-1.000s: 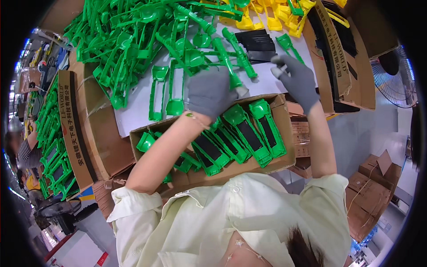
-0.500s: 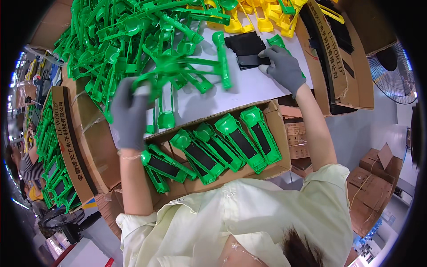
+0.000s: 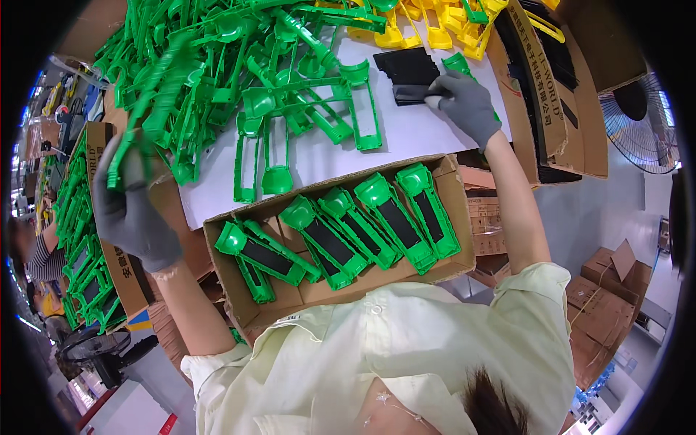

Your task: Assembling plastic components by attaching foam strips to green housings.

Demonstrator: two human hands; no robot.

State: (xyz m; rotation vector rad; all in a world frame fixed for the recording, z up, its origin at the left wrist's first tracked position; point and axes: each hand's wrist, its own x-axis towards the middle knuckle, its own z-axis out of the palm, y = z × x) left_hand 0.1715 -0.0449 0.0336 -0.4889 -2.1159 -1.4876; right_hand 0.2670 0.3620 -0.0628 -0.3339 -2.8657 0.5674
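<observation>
green plastic frame (image 3: 148, 138) sits clamped in the gloved left hand (image 3: 130, 210), lifted beside the green pile (image 3: 239, 65). cardboard box (image 3: 239, 304) holds finished pieces. right hand (image 3: 467, 105) pinches a black pad (image 3: 409, 93) on the white table (image 3: 406, 134).

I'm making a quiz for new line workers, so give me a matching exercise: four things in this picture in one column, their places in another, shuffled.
Things:
1. left hand
2. right hand
3. cardboard box
4. yellow parts

Places:
A. far edge of the white table
B. on the black pads
C. nearest the body, holding green parts with black inserts
D. raised, gripping a green part

Pairs: 1-D, 2-B, 3-C, 4-A
</observation>
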